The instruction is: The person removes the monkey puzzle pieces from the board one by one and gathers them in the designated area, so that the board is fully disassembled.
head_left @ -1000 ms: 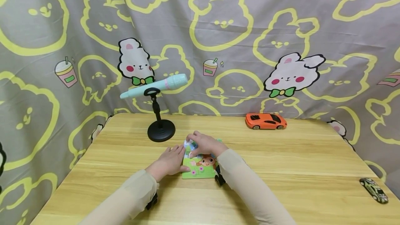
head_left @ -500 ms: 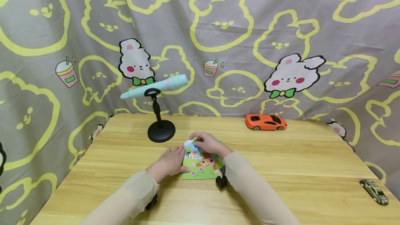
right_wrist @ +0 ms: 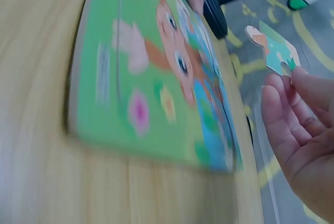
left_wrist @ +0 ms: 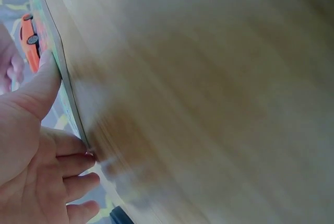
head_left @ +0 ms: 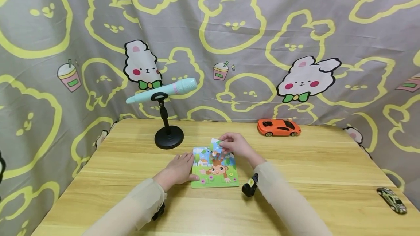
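A square jigsaw board (head_left: 214, 168) with a monkey picture lies on the wooden table (head_left: 295, 177). My left hand (head_left: 178, 168) rests flat at its left edge, thumb on the board (left_wrist: 55, 62) and fingers straight against its rim. My right hand (head_left: 234, 144) hovers over the board's far right corner and pinches a small puzzle piece (head_left: 216, 142) between thumb and fingers. The right wrist view shows that piece (right_wrist: 274, 49) lifted above the board (right_wrist: 156, 93).
A black microphone stand (head_left: 168, 134) with a light blue microphone (head_left: 162, 90) stands behind the board at left. An orange toy car (head_left: 279, 127) sits at the back right. A dark toy car (head_left: 392, 200) lies near the right edge. A patterned cloth hangs behind.
My right hand has moved from the board's far left corner to its far right corner, carrying a puzzle piece lifted off the board. My left hand has stayed in place.
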Demonstrator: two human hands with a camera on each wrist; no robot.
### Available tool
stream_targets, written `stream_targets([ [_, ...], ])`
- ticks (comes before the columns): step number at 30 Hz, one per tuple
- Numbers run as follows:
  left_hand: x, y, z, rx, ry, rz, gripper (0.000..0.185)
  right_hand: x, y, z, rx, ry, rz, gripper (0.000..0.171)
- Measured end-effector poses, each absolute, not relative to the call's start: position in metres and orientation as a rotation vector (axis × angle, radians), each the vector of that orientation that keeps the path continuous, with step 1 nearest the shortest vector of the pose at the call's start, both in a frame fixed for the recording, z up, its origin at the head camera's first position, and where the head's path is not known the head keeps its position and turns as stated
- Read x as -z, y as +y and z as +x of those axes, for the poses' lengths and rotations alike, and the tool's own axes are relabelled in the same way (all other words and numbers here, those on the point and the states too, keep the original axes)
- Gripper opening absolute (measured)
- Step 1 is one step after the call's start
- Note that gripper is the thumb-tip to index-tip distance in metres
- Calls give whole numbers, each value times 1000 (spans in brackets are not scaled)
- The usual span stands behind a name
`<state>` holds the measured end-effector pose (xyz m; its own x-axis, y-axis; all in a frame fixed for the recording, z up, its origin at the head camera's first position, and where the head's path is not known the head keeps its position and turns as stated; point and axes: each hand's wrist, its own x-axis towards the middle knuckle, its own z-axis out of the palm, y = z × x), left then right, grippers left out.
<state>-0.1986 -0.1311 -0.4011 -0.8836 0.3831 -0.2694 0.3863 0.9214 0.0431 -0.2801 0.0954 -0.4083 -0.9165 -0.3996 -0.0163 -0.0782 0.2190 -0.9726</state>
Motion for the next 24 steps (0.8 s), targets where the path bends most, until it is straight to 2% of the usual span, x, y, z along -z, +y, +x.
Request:
stream_targets([
  [13, 401, -131, -198, -11, 2812, 569, 81, 412, 175, -273, 1694, 2309, -343, 24],
  [24, 399, -129, -198, -30, 2801, 547, 80, 420, 206, -277, 1576, 2354, -216, 23],
])
